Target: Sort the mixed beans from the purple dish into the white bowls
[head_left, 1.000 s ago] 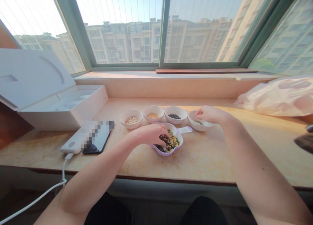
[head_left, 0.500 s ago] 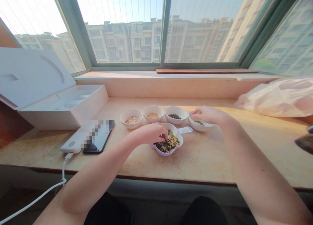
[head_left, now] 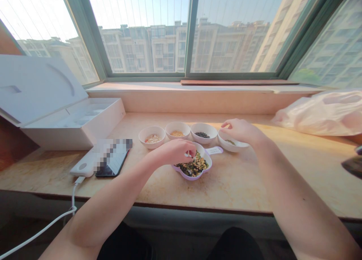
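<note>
My left hand (head_left: 175,152) hovers at the near rim of a white, purple-edged flower-shaped dish (head_left: 204,169) holding mixed green, yellow and dark beans (head_left: 194,166), its fingertips pinched just above them. Whether they hold a bean is hard to see. My right hand (head_left: 240,131) is raised over a small white bowl (head_left: 232,147) with a few green grains in it, not touching them. Three more white bowls stand behind: pale flakes (head_left: 152,139), yellow grains (head_left: 177,133) and black beans (head_left: 201,135).
A white open box (head_left: 68,117) stands at the left of the stone sill. Nearby lie a partly blurred power bank (head_left: 83,165), a phone (head_left: 113,164) and a white cable (head_left: 42,230). A plastic bag (head_left: 319,115) lies at the right, below the window.
My left hand has risen off the beans and the dish shows more of them. My right hand has lifted slightly higher above its small bowl.
</note>
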Motion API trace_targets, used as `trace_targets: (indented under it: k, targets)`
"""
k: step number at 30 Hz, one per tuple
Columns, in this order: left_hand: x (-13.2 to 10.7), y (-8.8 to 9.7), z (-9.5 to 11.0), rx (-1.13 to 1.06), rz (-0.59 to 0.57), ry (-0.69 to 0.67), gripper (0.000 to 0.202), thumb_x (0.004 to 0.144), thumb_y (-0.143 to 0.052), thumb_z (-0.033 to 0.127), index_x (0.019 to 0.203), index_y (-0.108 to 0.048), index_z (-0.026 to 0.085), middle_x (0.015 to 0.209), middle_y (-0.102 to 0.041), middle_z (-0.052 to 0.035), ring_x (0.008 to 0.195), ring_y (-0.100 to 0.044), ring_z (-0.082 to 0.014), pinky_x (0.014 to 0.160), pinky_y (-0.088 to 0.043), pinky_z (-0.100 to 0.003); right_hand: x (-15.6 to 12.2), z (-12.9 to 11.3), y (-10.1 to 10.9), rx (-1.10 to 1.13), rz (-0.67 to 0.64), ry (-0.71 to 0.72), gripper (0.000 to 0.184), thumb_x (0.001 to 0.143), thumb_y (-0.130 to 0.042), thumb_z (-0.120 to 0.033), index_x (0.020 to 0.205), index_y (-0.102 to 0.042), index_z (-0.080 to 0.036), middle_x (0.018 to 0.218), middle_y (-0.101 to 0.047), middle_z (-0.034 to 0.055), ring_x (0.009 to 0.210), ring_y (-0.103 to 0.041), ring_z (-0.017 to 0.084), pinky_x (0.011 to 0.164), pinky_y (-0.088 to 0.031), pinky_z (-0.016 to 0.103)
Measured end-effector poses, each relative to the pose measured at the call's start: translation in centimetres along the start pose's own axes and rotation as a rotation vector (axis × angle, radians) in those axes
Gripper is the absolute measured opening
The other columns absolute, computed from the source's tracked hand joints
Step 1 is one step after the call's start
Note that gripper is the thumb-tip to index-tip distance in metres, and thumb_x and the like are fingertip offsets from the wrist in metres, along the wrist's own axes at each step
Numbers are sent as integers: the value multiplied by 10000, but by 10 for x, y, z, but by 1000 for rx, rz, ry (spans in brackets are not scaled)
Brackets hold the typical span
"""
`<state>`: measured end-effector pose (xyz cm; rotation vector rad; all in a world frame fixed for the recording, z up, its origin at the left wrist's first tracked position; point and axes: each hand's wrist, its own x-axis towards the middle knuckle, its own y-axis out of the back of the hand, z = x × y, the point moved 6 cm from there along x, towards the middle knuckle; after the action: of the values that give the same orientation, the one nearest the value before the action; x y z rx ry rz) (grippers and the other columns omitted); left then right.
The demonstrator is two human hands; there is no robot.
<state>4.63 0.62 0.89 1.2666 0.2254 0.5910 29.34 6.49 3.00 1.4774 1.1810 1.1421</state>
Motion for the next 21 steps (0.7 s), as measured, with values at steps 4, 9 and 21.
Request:
trace_targets:
  k: [4, 9, 21]
  targets:
    - [0, 6, -4, 51, 71, 72, 80, 875, -674, 147, 866, -722, 211, 924, -755, -12, 839, -696, -176, 745, -495, -278, -8, -23, 5, 128, 46, 156, 301, 898, -596, -371, 1030, -806, -201, 1047, -795, 106, 917, -704, 256, 749, -477, 323]
    - [0, 17, -12, 47, 246, 176, 90, 929, -645, 202, 895, -728, 205, 908, -762, -28, 832, -685, -176, 766, -510, -286, -32, -71, -9, 469, -150, 429, 401, 939, -568, -540, 907, -772, -196, 763, -712, 30, 684, -591, 179, 619, -408, 293]
    - [-3, 23, -22, -1, 399, 233, 69, 934, -682, 263, 918, -673, 197, 897, -719, -20, 822, -665, -171, 747, -499, -291, -49, -114, -43, 843, -395, 414, 601, 793, -661, -765, 744, -676, -166, 546, -506, -35, 466, -395, 91, 466, -274, 257]
